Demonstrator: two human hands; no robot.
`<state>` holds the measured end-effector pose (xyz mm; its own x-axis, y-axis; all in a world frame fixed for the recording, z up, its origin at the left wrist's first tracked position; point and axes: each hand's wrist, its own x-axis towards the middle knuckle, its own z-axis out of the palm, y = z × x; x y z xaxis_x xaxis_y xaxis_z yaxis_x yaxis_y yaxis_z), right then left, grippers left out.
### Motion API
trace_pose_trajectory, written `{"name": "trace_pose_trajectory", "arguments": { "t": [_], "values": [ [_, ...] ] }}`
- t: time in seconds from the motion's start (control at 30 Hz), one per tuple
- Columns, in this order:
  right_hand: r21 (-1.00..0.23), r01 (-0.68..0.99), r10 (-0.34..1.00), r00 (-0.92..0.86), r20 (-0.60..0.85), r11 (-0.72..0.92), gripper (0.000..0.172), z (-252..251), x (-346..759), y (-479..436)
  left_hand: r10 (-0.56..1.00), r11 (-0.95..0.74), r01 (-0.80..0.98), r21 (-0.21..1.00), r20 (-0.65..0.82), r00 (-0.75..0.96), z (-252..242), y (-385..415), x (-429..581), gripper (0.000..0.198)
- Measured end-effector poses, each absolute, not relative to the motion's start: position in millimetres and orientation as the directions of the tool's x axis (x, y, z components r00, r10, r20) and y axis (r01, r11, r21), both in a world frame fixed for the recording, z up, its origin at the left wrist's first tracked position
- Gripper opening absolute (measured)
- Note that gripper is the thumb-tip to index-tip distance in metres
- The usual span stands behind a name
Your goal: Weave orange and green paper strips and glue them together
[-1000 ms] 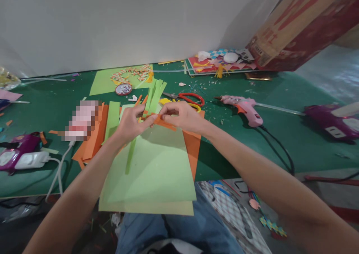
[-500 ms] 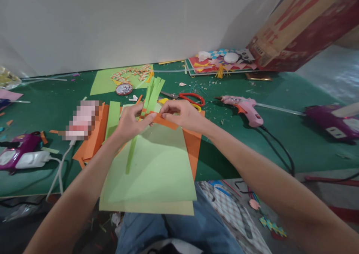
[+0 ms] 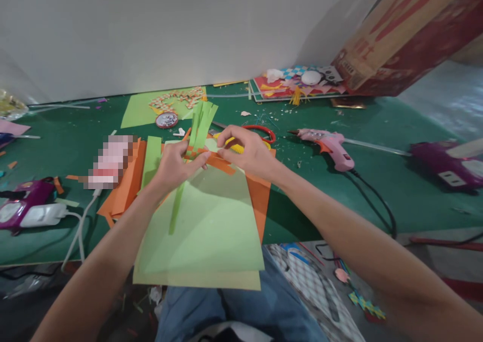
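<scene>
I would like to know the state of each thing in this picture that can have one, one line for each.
Left hand: pinching the orange strip.
Orange strip: crossing the green strips, right end sticking out.
Green strips: upper ends spread.
Right hand: curled near the orange strip, grip unclear.
Green sheet: overhanging the table.
Scissors: partly hidden, open or shut unclear.
Glue gun: lying on its side, glue stick inserted.
Round dish: holding small bits.
</scene>
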<state>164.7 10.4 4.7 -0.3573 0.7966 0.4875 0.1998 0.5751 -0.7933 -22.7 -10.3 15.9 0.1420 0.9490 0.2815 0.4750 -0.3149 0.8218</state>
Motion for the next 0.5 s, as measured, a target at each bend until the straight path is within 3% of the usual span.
{"name": "trace_pose_trajectory", "arguments": {
  "t": [0.13, 0.5],
  "values": [
    [-0.681, 0.293, 0.741, -0.297, 0.603, 0.671, 0.010, 5.9, 166.0, 10.7, 0.928, -0.362, 0.502, 0.786, 0.355, 0.113, 17.7, -10.5, -23.0, 0.019],
    [-0.587, 0.365, 0.690, -0.345, 0.636, 0.723, 0.010, 2.2, 160.0, 7.7, 0.912, -0.404, 0.521, 0.752, 0.374, 0.168, 17.0, -10.1, -21.7, 0.019]
  ]
}}
